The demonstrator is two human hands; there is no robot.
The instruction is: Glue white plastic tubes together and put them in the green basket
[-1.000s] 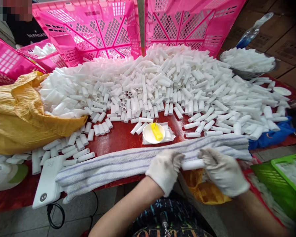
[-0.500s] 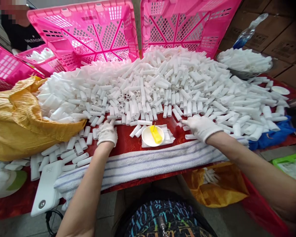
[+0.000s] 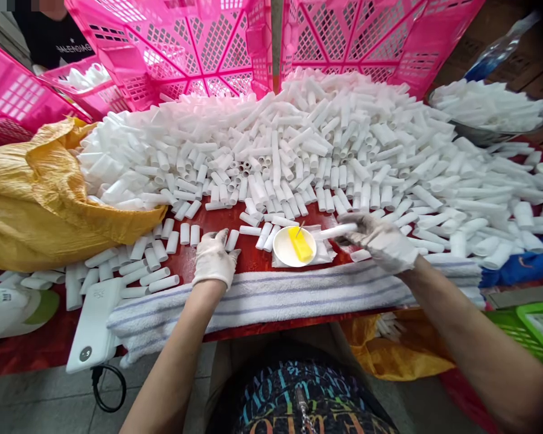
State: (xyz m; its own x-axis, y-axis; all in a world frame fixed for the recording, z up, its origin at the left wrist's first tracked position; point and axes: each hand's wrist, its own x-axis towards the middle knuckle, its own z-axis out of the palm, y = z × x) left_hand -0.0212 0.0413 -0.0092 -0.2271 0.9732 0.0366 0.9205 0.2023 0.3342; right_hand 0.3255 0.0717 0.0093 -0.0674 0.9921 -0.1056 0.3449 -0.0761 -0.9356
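Observation:
My left hand [image 3: 215, 258], in a white glove, has its fingers and thumb closed about a short white tube [image 3: 232, 239] just above the red tabletop. My right hand [image 3: 380, 241], gloved with darkened fingertips, pinches a longer white tube [image 3: 339, 231] that points left toward a small white dish [image 3: 280, 254]. In that dish lies a yellow block [image 3: 300, 244] with a thin pin standing up from it. A clear plastic bag [image 3: 323, 258] is under the dish. Several loose white tubes [image 3: 265, 236] lie between my hands.
A large heap of white tubes [image 3: 289, 138] spreads behind my hands, against pink crates [image 3: 199, 42]. A yellow sack [image 3: 31, 205] is at left, a white power bank [image 3: 93, 325] nearer me. A striped towel [image 3: 289, 295] lines the front edge. A heaped metal bowl [image 3: 489, 132] stands at right.
My left hand has moved right and closed on a short tube. My right hand has picked up a longer tube and turned it toward the dish. The camera view has shifted slightly.

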